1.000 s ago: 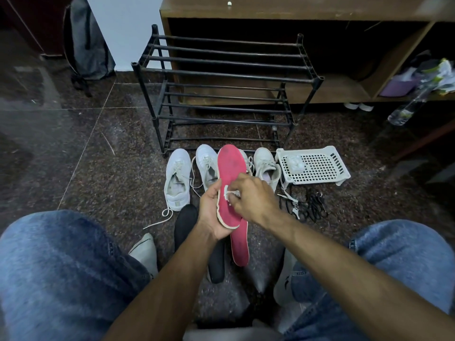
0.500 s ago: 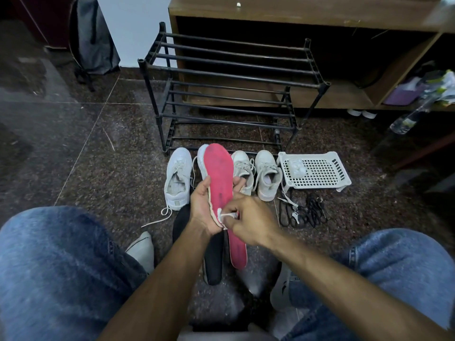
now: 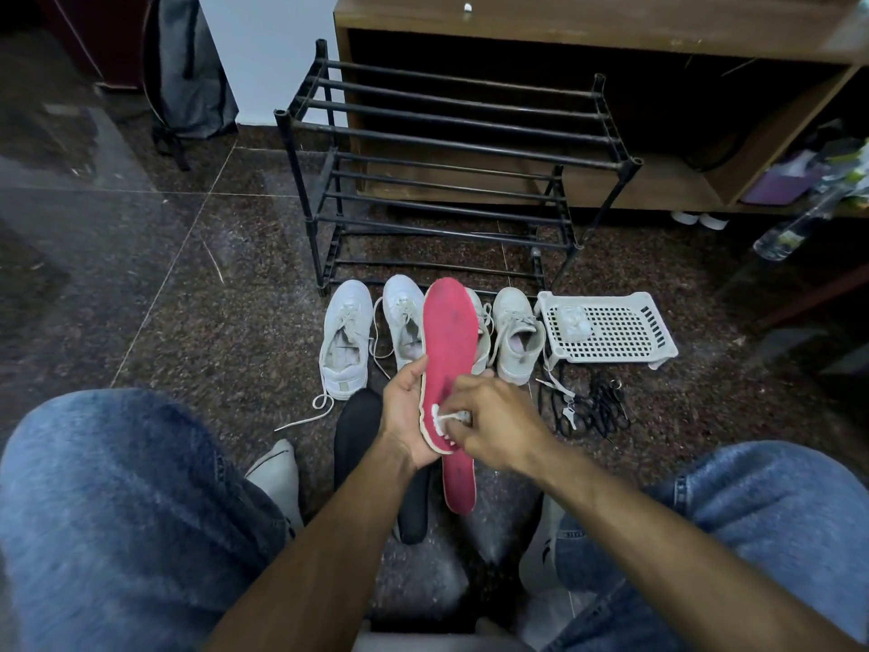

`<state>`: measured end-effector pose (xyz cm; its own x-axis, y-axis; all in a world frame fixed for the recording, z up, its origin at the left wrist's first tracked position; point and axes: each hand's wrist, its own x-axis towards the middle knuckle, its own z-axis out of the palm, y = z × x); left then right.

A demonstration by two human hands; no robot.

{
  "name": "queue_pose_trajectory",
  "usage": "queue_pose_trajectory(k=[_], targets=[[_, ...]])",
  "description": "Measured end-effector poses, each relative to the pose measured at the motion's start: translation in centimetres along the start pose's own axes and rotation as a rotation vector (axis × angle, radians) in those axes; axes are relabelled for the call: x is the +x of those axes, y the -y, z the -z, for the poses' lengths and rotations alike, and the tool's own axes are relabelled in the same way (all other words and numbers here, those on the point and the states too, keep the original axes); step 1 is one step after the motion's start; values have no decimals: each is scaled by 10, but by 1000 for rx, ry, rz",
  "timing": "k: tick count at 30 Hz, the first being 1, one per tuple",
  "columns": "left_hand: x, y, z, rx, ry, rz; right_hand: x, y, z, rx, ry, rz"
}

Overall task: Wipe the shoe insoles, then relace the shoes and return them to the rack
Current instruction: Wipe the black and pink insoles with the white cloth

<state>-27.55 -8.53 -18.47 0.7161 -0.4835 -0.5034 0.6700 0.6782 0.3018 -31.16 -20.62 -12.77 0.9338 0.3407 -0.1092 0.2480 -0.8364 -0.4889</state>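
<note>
My left hand (image 3: 405, 411) grips a red insole (image 3: 449, 341) by its heel end, toe pointing away from me. My right hand (image 3: 493, 423) pinches a small white wipe (image 3: 446, 418) against the insole's lower part. A second red insole (image 3: 460, 482) and a black insole (image 3: 357, 430) lie on the floor under my hands. Several white sneakers (image 3: 345, 345) stand in a row in front of the black shoe rack (image 3: 446, 171), one partly hidden behind the held insole. Loose white laces trail from the left sneaker.
A white perforated tray (image 3: 611, 329) holding a crumpled wipe sits right of the shoes, with black laces (image 3: 588, 407) in front of it. A wooden cabinet (image 3: 611, 35) stands behind the rack. My knees in blue jeans frame both sides. A grey bag (image 3: 193, 77) leans at the back left.
My right hand with the wipe has slid down the insole toward its heel end. The left hand keeps its hold; the insole has tilted slightly.
</note>
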Motion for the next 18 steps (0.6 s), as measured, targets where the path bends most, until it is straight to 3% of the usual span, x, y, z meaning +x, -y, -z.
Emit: queue_pose_trajectory(k=[5,8,13,18], targets=[[7,15,-8,32,9,19,34,-23,23,-149,-209,-168],[4,15,-1,100,39,-15,43,-33,30,-63,-274,-271],[0,-5,-2,148,124,-67,25,-28,21,259,-154,-164],[8,-8,-6,193,59,-4,9,-5,9,-53,-86,67]])
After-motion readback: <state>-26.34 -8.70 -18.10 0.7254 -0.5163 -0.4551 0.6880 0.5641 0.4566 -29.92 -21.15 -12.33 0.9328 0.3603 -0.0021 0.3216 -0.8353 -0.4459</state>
